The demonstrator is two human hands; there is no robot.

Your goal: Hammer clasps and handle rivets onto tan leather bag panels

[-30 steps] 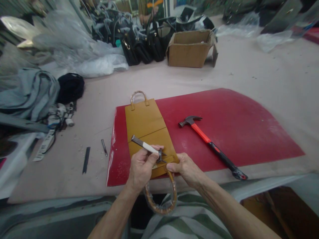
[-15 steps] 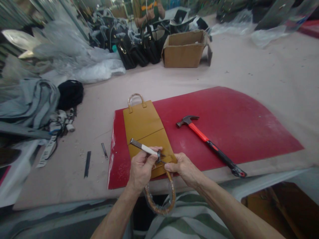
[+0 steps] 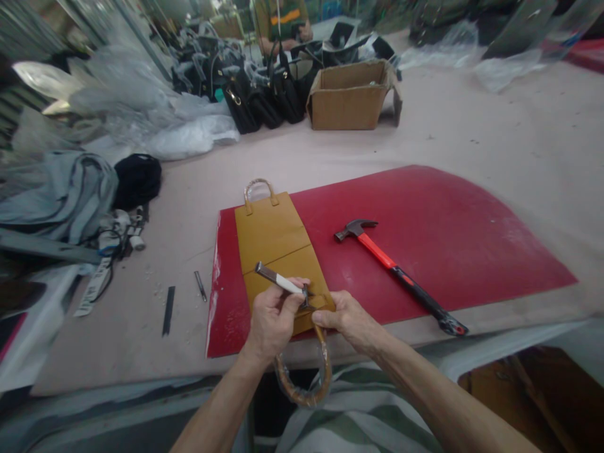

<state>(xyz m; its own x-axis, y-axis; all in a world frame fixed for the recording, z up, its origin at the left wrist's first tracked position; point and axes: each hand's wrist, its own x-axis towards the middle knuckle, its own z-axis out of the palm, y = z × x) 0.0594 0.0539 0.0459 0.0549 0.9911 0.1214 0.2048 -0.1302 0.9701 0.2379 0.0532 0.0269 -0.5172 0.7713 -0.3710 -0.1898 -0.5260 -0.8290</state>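
Observation:
A flat mustard-yellow bag piece (image 3: 268, 223) lies on the red mat, with a plastic-wrapped handle at each end. Near its front end, my left hand (image 3: 274, 321) is closed round a metal punch-like tool (image 3: 268, 272) with a white-wrapped middle, held slantwise. The tool's dark forked end sits close over the yellow piece; whether it touches cannot be told. My right hand (image 3: 346, 319) pinches the right edge of the bag piece, thumb on top beside the base of the near handle (image 3: 325, 371). That handle hangs over the table edge towards me.
On the red mat (image 3: 448, 220) to the right rests a claw hammer (image 3: 377, 251). Left of the mat lie a dark strip (image 3: 168, 311) and a small metal rod (image 3: 201, 286). Behind are a cardboard box (image 3: 346, 107), black bags (image 3: 259, 104) and a person (image 3: 283, 25).
My left hand and the tool have shifted slightly to the right, partly with the camera's own small movement. My right hand keeps its hold. The person at the back has lowered a hand.

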